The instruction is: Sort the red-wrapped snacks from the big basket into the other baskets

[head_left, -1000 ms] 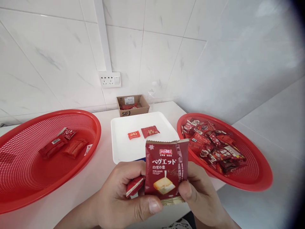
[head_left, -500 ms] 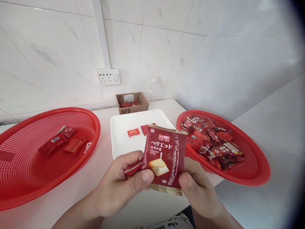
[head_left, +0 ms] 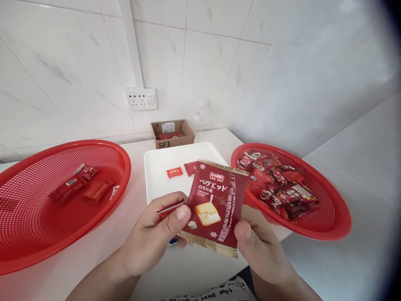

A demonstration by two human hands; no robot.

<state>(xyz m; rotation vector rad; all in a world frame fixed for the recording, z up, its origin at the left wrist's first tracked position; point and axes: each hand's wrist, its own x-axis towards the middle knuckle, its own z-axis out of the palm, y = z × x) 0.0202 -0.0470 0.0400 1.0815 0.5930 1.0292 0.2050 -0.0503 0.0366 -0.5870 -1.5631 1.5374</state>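
Observation:
Between my hands, above the near edge of the tray, is a dark red snack packet (head_left: 219, 205) with gold crimped ends, its printed front facing me. My right hand (head_left: 263, 242) grips it by the right side, thumb in front and fingers behind. A smaller red packet (head_left: 171, 208), mostly hidden, is pinched under the thumb of my left hand (head_left: 159, 234). That hand's other fingers reach behind the big packet's lower left corner; whether they touch it I cannot tell. Two small red packets, an orange-red one (head_left: 174, 172) and a darker one (head_left: 190, 168), lie on the white tray (head_left: 156, 188).
At the left stands a red perforated basket (head_left: 40, 246) with several snack packets (head_left: 97, 190). Another red basket (head_left: 332, 225) at the right holds a heap of packets (head_left: 282, 184). A cardboard box (head_left: 183, 140) with red packets sits by the tiled wall, below a socket (head_left: 140, 99).
My left thumb has slid left off the face of the large packet, keeping the small packet. The large packet has tilted slightly in my right hand.

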